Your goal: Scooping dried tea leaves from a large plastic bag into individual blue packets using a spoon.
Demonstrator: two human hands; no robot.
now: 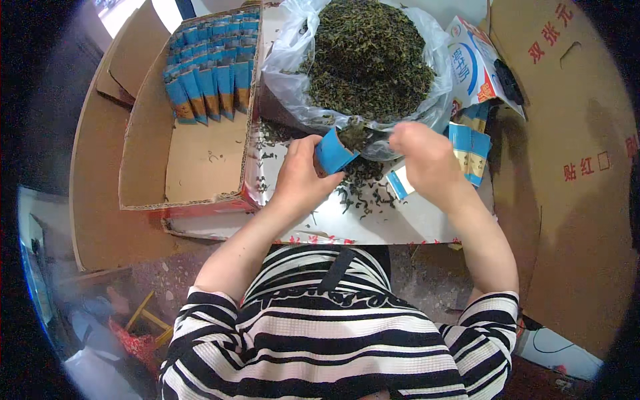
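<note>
My left hand [302, 175] grips a blue paper packet [334, 151], tilted with its mouth toward the bag. Dried leaves, apparently tea [354, 134], show at that mouth. My right hand [425, 155] is to the right of the packet, blurred, with its fingers curled; whether it holds anything is hidden. Beyond both hands stands a clear plastic bag [287, 65] heaped with dried leaves [370, 60]. A blue and white packet [398, 184] lies partly behind my right hand.
An open cardboard box [187, 204] at the left holds rows of blue and brown packets [210, 90]. More packets [470, 150] lie at the right beside a printed milk carton [475, 65]. Loose leaves [367, 192] are scattered on the white surface [310, 227]. Large cardboard sheets [575, 210] stand at the right.
</note>
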